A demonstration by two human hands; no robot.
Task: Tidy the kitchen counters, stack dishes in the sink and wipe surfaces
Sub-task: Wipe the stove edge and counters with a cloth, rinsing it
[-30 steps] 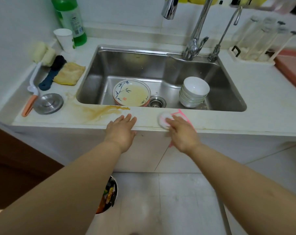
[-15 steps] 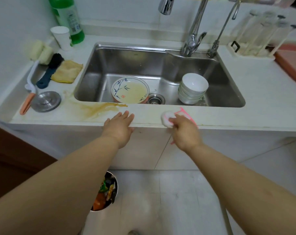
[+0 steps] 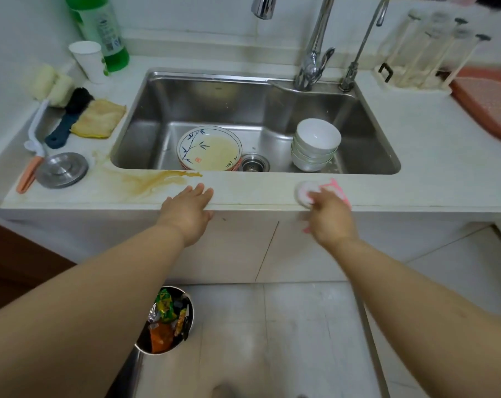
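Head cam, the only view here: the right hand (image 3: 331, 218) sits at the lower right of center, fingers curled onto a pink and white cloth (image 3: 311, 192) and pressing it on the front strip of the counter (image 3: 433, 156). Compared with a second ago, that hand and cloth have slid right along the edge, away from the other hand. The left hand (image 3: 190, 212) hasn't budged much: fingers straight and together, flat on the counter lip, just right of the brown spill (image 3: 146, 182), which looks the same as before.

In the sink (image 3: 243, 104) at mid frame, a bamboo-pattern plate (image 3: 209, 147) lies left of the drain and a stack of white bowls (image 3: 315, 145) stands right of it, both where they were. A yellow rag (image 3: 98, 118) and a metal lid (image 3: 61, 169) lie on the counter at left.
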